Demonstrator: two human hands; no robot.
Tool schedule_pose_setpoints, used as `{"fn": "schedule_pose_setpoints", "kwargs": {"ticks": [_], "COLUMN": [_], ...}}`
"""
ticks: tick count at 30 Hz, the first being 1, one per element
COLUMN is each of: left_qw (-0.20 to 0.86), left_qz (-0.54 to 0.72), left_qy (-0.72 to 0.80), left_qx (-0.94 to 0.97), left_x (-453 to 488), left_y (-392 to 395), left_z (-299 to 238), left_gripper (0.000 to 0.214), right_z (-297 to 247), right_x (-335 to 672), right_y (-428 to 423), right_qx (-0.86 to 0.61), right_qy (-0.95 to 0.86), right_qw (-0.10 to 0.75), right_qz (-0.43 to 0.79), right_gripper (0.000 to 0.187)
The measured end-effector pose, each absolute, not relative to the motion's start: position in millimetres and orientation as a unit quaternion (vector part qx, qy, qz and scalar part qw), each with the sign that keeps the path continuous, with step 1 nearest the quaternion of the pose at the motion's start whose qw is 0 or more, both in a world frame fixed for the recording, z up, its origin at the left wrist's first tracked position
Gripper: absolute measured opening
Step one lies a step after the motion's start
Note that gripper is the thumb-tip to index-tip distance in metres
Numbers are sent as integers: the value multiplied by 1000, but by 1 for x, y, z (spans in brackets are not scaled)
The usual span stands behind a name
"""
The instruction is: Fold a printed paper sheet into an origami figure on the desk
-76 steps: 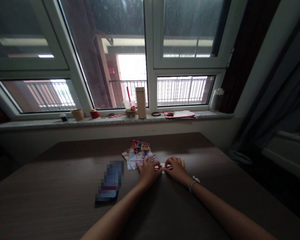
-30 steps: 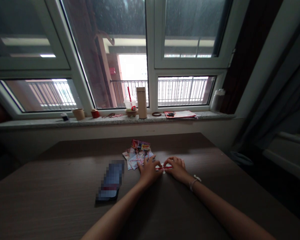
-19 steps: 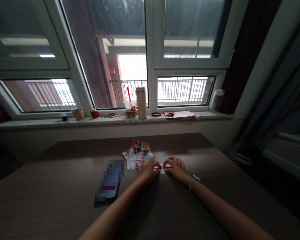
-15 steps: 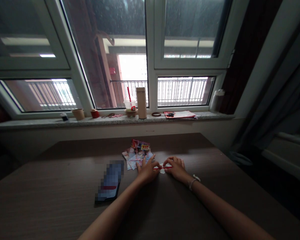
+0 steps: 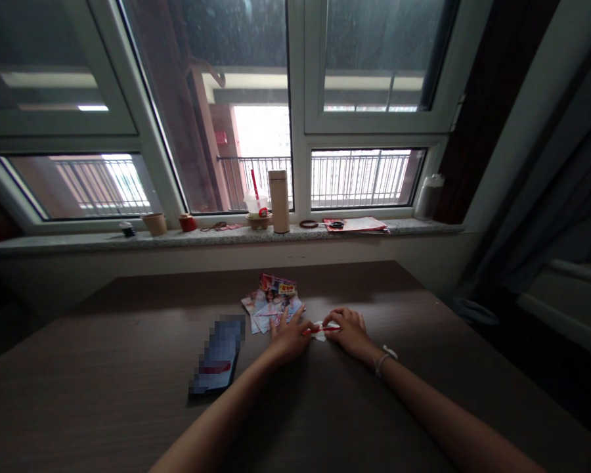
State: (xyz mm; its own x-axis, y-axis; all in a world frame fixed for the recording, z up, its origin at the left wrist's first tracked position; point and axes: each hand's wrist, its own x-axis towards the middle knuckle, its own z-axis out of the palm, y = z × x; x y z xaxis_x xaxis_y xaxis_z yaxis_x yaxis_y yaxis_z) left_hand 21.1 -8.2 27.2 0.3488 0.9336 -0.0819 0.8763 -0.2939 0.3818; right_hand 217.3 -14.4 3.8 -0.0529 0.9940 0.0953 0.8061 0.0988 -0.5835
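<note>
A thin red strip (image 5: 321, 329), perhaps a straw or cord, lies level across a small white crumpled piece (image 5: 320, 337) on the table. My left hand (image 5: 289, 338) has its thumb and index finger closed on the strip's left end, while its other fingers spread over the edge of the leaflets (image 5: 274, 303). At the strip's right end, the fingers of my right hand (image 5: 349, 330) are bent and pinched on it. Fingertips on both sides partly cover the strip and the white piece, so their full shapes are hidden.
A phone (image 5: 219, 358) lies left of my left forearm on the brown table (image 5: 103, 368). Along the windowsill (image 5: 217, 238) stand a tan thermos (image 5: 278, 202), a clear cup (image 5: 256, 205) with a red straw, a paper cup (image 5: 154, 225), scissors (image 5: 335, 225) on papers and a bottle (image 5: 429, 197).
Both hands stay nearly in place on the strip. The strip's left end dips slightly lower than before, and the fingertips have shifted a little.
</note>
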Motion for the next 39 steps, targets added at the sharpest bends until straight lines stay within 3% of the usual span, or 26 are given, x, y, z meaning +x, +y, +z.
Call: {"fn": "schedule_pose_setpoints", "kwargs": {"ticks": [19, 31, 39], "left_qw": [130, 161, 190], "left_qz": [173, 152, 121], "left_qy": [589, 620, 610], "left_qx": [779, 753, 760], "left_x": [35, 35, 26], "left_y": [-6, -1, 4], "left_z": [20, 31, 28], "left_gripper": [17, 16, 19], "right_z": [1, 6, 5], "right_x": [218, 218, 225], "right_y": [-14, -10, -2], "right_qx": [-642, -650, -647], "right_qy": [-698, -686, -683], "right_qw": [264, 266, 256], "right_qz": [177, 191, 221], "right_gripper": [18, 14, 25]}}
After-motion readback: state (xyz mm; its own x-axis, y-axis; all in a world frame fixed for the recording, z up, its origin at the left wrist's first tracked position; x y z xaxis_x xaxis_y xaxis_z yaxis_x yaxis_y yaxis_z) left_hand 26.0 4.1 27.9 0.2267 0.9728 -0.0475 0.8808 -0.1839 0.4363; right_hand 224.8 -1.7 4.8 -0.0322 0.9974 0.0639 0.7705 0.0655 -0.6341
